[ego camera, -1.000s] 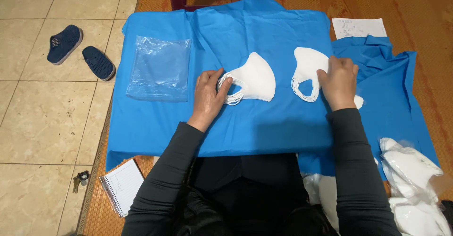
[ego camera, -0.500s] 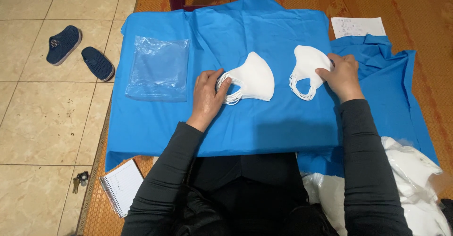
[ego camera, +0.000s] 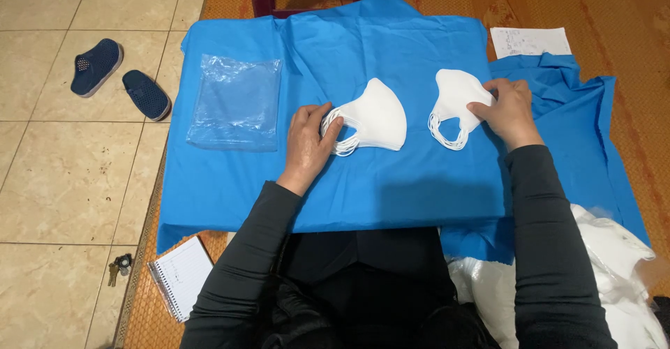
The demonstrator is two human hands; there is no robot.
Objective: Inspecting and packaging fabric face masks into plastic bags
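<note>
A blue cloth [ego camera: 391, 174] covers a low surface in front of me. My left hand [ego camera: 309, 138] rests on it, fingers against the ear loops of a stack of white face masks [ego camera: 377, 115]. To the right, my right hand [ego camera: 508, 110] touches the right side of a smaller white mask pile [ego camera: 453, 98], fingers bent over its edge. A clear plastic bag [ego camera: 236, 101] lies flat on the cloth's left part.
A pair of dark blue slippers [ego camera: 115, 75] sits on the tiled floor at left. A spiral notebook [ego camera: 183, 276] and keys [ego camera: 118, 266] lie near my left knee. A white paper [ego camera: 529, 40] lies at upper right, white bagged material [ego camera: 607, 279] at lower right.
My right hand has slid up and left along the right mask pile, which has shifted slightly. My left hand and the left stack have stayed put.
</note>
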